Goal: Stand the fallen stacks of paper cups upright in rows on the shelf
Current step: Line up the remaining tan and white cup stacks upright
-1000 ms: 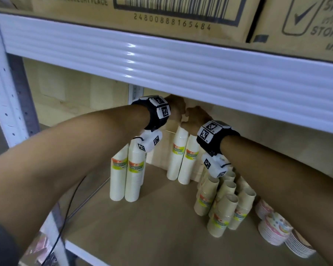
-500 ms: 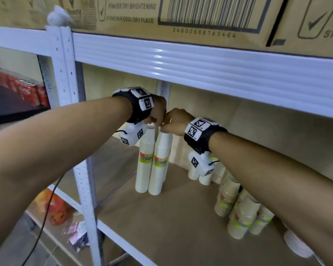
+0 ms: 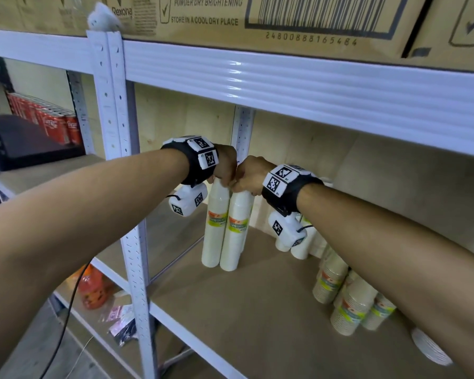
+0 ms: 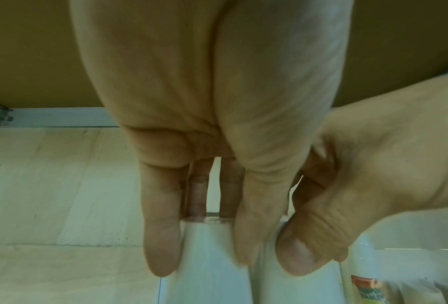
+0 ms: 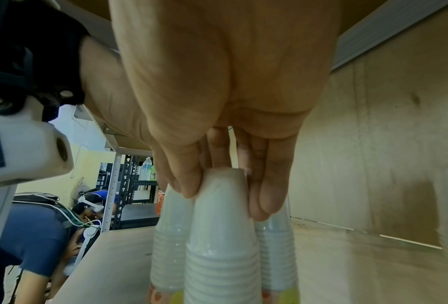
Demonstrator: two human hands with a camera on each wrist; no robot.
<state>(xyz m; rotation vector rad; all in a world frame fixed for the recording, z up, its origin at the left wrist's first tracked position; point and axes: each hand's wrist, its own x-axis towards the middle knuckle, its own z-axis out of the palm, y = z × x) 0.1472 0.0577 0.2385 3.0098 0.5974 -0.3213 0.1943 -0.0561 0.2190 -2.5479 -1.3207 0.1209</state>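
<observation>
While both of my hands sit side by side under the white ribbed shelf beam (image 3: 312, 86), each pinches the top of a tall white paper-cup stack. My left hand (image 3: 225, 164) has thumb and fingers closed down around the narrow, flat top of the left stack (image 3: 213, 231); my right hand (image 3: 251, 173) grips the right stack (image 3: 235, 231) the same way. The two stacks stand upright and touching on the matte brown shelf board (image 3: 257, 310), near its left rear corner, each a smooth glossy tapering column with a green-and-orange label band.

From the left wrist, I see fingers (image 4: 163, 236) straddling the cup's rim, and my right thumb pressed against the neighbouring stack. The right wrist view shows what the head camera hides: a third white stack (image 5: 276, 257) just behind the two, ridged where cup rims nest. It also shows another person in a blue shirt (image 5: 33, 236) beyond the shelf.

Only the head view shows the shorter beige cup stacks (image 3: 350, 305) leaning to the right, two more white stacks (image 3: 298, 247) at the back wall, red cans (image 3: 52, 124) on the neighbouring rack, and cardboard cartons (image 3: 257, 17) above.
</observation>
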